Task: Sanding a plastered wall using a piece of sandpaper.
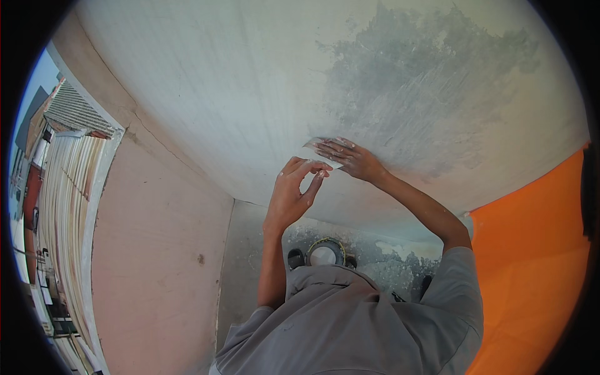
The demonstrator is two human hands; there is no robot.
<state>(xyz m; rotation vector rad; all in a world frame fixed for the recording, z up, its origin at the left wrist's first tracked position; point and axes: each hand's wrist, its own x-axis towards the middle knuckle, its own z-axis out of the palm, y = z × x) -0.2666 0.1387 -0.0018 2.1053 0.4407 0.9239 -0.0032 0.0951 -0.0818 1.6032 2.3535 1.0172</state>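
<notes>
My right hand (354,159) lies with its fingers spread over a small whitish sheet (335,164), possibly sandpaper, against the pale wall (225,108). White dust or filler coats the fingertips. Just left of it is my left hand (300,180), its thumb and forefinger curved into a ring with the tips almost meeting. Those tips overlap the sheet's lower edge in the view, and whether they pinch it is unclear. A rough grey patch (403,61) with scrape marks spreads across the wall to the upper right of both hands.
Between my feet on the white-spattered floor (248,239) stands a bucket (323,255) with pale contents. A pink side wall (154,234) rises at left, cracked near its top, with an opening to the outdoors beyond. Orange sheeting (529,248) hangs at right.
</notes>
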